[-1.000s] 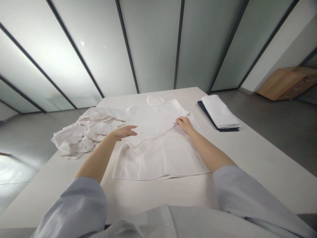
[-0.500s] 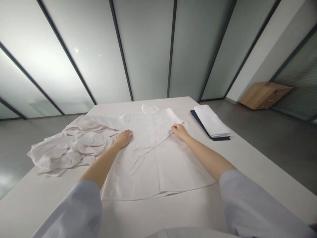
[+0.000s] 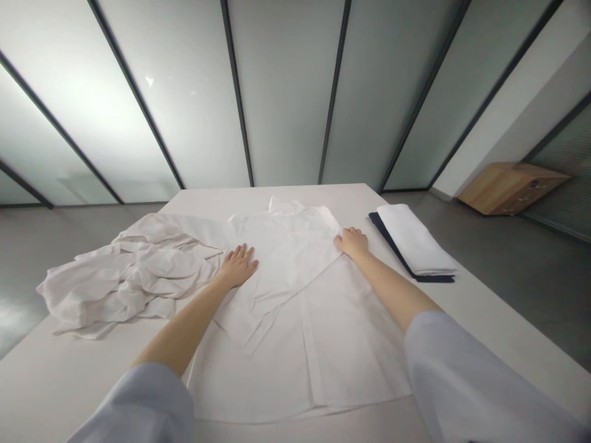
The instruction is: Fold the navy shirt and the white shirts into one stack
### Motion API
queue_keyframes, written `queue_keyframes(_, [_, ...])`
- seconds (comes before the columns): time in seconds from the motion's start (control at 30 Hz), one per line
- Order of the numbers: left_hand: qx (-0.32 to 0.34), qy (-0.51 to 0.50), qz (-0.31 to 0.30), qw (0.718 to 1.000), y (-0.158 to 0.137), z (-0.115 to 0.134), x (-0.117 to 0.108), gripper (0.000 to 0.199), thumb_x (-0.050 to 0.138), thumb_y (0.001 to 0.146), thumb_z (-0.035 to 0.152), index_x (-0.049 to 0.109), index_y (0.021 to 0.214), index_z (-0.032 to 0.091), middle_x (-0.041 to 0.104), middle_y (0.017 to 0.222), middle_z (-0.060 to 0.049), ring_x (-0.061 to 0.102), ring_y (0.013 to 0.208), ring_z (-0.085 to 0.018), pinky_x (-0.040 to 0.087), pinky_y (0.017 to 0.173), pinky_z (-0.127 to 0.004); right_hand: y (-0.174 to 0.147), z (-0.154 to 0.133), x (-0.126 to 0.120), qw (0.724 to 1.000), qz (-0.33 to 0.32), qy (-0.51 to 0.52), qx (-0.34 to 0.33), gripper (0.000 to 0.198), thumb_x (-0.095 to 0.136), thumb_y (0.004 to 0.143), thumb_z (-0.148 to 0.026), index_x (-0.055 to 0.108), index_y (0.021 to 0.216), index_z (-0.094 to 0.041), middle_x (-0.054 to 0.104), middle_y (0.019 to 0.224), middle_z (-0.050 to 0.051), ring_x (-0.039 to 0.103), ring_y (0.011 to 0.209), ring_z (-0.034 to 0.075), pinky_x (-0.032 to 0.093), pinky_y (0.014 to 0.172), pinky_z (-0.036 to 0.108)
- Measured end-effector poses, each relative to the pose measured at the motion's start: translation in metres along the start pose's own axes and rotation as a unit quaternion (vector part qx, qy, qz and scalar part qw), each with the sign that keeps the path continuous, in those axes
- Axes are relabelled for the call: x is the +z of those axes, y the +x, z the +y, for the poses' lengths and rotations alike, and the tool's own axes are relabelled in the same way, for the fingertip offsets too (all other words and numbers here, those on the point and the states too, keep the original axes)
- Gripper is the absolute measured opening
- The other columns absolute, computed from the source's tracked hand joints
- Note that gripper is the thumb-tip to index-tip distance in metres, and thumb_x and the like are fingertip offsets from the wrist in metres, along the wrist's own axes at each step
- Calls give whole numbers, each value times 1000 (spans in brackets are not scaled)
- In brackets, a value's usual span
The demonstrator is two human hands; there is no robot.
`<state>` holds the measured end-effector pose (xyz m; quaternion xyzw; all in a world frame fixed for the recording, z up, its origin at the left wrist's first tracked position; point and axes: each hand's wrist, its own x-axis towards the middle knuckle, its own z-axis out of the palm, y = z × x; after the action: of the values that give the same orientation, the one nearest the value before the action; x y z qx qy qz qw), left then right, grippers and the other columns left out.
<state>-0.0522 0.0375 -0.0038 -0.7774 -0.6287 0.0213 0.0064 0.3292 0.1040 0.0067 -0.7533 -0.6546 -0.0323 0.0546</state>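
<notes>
A white collared shirt (image 3: 305,344) lies spread on the white table, its collar at the far end and its hem toward me. One sleeve is folded slantwise across the body. My left hand (image 3: 239,266) rests flat on the shirt's left side with its fingers apart. On the right edge, near the shoulder and the top of the sleeve fold, lies my right hand (image 3: 353,242). Its thumb is apart from the fingers, and they touch the cloth without a visible grip.
A crumpled heap of white cloth (image 3: 133,271) lies left of the shirt, reaching over the table (image 3: 489,332) edge. To the right sits a folded white garment (image 3: 415,240) on a dark navy one (image 3: 431,279). Beyond stand frosted glass panels (image 3: 286,92) and a wooden cabinet (image 3: 512,184).
My right hand has gone from pinching the sleeve fold to lying on the shirt's right edge, slightly outward. My left hand has shifted slightly inward and stays flat. The view has moved a little.
</notes>
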Motion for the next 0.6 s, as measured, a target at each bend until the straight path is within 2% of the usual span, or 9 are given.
queue_keyframes(0.23, [6,9,-2,1000,-24,5,-2,63,27,99,46,32,152,14,24,159,-15,22,147,-29,23,116,-44,-33,9,-5,999,17,-42,-27,40,39,94,-35,62,117,-12,60,121,20,53,113,31,42,91,39])
queue_keyframes(0.33, [10,8,1,1000,-34,5,1,63,28,98,47,33,151,14,24,159,-15,22,147,-29,22,116,-45,-36,11,-7,999,11,-27,-27,38,44,91,-34,59,120,-13,61,120,18,55,111,31,43,90,39])
queue_keyframes(0.6, [8,8,8,1000,-42,8,3,63,29,98,47,33,151,13,26,159,-15,23,147,-29,23,116,-44,16,-10,-1,999,-44,28,3,44,44,89,-31,57,129,-20,58,130,14,55,115,30,43,92,40])
